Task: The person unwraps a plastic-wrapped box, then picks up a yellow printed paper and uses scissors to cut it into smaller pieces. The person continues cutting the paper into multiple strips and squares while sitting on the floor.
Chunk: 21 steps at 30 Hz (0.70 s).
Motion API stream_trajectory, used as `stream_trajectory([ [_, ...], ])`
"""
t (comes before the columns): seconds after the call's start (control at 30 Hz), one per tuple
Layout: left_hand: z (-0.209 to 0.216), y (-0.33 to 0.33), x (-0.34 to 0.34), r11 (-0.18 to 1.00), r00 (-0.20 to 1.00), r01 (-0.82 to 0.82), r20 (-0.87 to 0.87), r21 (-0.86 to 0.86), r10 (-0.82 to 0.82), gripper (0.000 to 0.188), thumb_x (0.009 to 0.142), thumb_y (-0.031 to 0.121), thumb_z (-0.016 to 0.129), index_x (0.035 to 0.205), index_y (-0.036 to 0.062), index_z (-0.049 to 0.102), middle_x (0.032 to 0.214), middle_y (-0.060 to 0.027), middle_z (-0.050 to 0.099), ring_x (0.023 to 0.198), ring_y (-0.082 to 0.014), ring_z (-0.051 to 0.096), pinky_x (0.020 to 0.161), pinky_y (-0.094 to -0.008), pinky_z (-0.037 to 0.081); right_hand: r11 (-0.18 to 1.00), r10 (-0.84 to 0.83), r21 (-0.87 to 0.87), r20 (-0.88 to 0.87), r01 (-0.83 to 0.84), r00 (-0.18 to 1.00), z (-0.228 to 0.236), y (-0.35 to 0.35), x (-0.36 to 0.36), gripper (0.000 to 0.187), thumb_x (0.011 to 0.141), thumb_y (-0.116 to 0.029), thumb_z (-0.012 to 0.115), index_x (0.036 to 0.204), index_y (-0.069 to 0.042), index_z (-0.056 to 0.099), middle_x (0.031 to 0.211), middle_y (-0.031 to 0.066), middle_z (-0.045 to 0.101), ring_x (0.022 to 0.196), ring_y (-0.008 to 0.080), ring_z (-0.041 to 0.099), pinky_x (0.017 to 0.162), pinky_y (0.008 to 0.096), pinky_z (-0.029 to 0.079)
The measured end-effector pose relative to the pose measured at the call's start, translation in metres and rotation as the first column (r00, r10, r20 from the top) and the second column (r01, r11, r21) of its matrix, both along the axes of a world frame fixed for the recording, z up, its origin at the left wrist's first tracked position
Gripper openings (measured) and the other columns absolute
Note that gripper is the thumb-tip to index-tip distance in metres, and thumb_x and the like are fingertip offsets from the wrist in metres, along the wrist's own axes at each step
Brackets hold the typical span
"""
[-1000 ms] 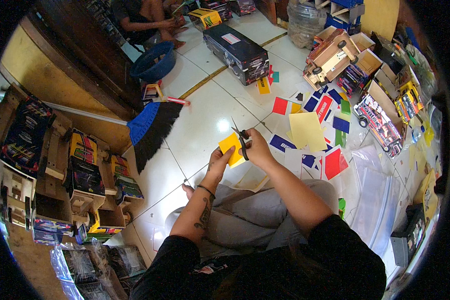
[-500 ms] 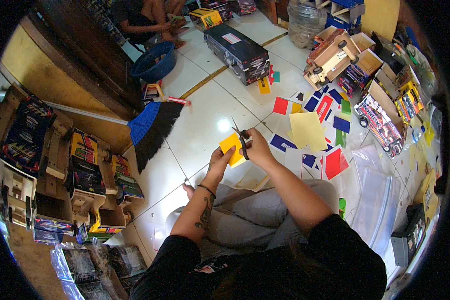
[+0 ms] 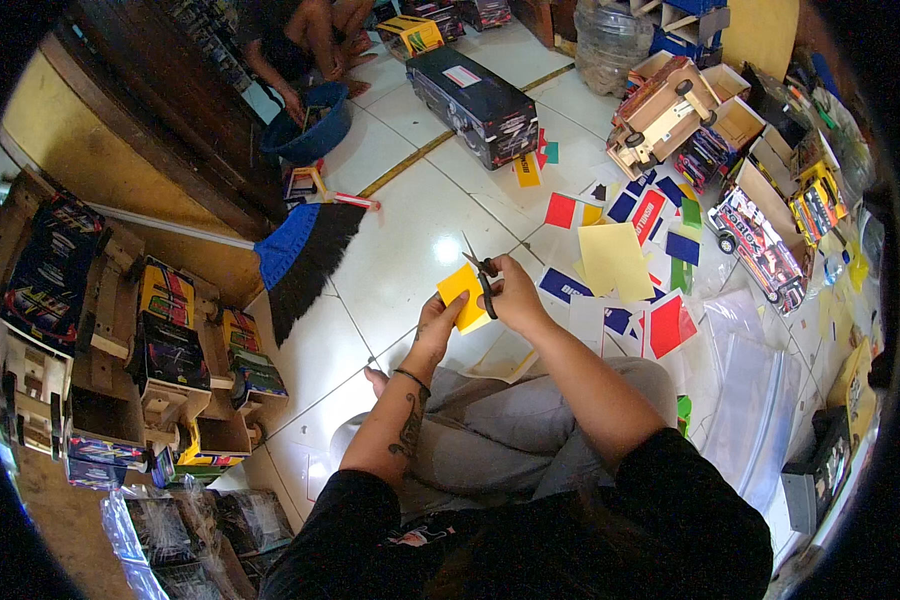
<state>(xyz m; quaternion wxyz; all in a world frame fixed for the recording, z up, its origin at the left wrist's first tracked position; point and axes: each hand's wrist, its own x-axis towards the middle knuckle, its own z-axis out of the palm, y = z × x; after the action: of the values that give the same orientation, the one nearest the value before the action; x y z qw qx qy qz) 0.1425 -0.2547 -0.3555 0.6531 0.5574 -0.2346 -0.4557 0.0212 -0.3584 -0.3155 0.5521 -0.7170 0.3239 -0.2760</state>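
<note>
My left hand pinches a small yellow sheet between thumb and fingers, held up over my lap. In my right hand is a pair of black-handled scissors, its blades parted and pointing up and away, right at the sheet's right edge. Whether the sheet lies between the blades I cannot tell. To the right of my hands, red, blue, green and yellow cut pieces are strewn on the tiles. A pale yellow sheet lies over some of them, and a red piece sits closer to my knee.
A long dark box-bodied toy truck stands ahead. More toy trucks crowd the right, others the left. A blue-headed broom lies left. Beyond it, a person reaches into a blue basin. Clear plastic bags lie right.
The other person's hand has gone down into the blue basin. My hands, the yellow sheet and the scissors have barely moved.
</note>
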Motion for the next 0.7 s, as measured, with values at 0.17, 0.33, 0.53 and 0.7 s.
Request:
stream_trajectory([
  [0.17, 0.0, 0.0, 0.0, 1.0, 1.0, 0.007, 0.002, -0.026, -0.007, 0.024, 0.086, 0.02, 0.06, 0.103, 0.0034, 0.058, 0.096, -0.0038, 0.063, 0.082, -0.0101, 0.059, 0.075, -0.0232, 0.046, 1.0, -0.001, -0.002, 0.01, 0.001, 1.0, -0.002, -0.001, 0.0, 0.055, 0.059, -0.003, 0.071, 0.108, 0.004, 0.046, 0.103, 0.0161, 0.055, 0.073, 0.0219, 0.062, 0.066, 0.0316, 0.05],
  [0.33, -0.001, 0.0, 0.005, 1.0, 1.0, 0.014, -0.016, 0.013, -0.014, 0.02, 0.089, 0.022, 0.055, 0.101, 0.0065, 0.057, 0.092, -0.0019, 0.062, 0.079, -0.0106, 0.059, 0.074, -0.0252, 0.046, 0.992, -0.081, -0.098, -0.059, 0.075, 0.995, -0.007, -0.01, 0.001, 0.053, 0.059, -0.004, 0.069, 0.107, 0.002, 0.047, 0.102, 0.0125, 0.055, 0.073, 0.0195, 0.06, 0.065, 0.0295, 0.049],
  [0.53, -0.002, -0.001, 0.01, 0.999, 0.999, 0.034, 0.028, 0.035, -0.035, 0.026, 0.091, 0.029, 0.05, 0.102, 0.0062, 0.054, 0.086, -0.0046, 0.06, 0.071, -0.0128, 0.056, 0.068, -0.0254, 0.045, 0.971, -0.202, 0.114, -0.093, 0.212, 0.975, -0.04, -0.04, -0.002, 0.049, 0.06, -0.009, 0.067, 0.105, 0.001, 0.05, 0.091, 0.0098, 0.057, 0.073, 0.0179, 0.057, 0.066, 0.0287, 0.045],
  [0.7, -0.003, -0.003, 0.013, 0.962, 0.994, -0.07, 0.094, 0.262, 0.047, 0.041, 0.087, 0.037, 0.054, 0.112, 0.0061, 0.044, 0.099, -0.0103, 0.061, 0.069, -0.0136, 0.057, 0.066, -0.0256, 0.045, 0.811, -0.468, 0.317, -0.151, 0.491, 0.871, -0.103, -0.073, -0.004, 0.041, 0.06, -0.007, 0.067, 0.097, 0.002, 0.052, 0.089, 0.0117, 0.058, 0.072, 0.0196, 0.059, 0.058, 0.0293, 0.048],
])
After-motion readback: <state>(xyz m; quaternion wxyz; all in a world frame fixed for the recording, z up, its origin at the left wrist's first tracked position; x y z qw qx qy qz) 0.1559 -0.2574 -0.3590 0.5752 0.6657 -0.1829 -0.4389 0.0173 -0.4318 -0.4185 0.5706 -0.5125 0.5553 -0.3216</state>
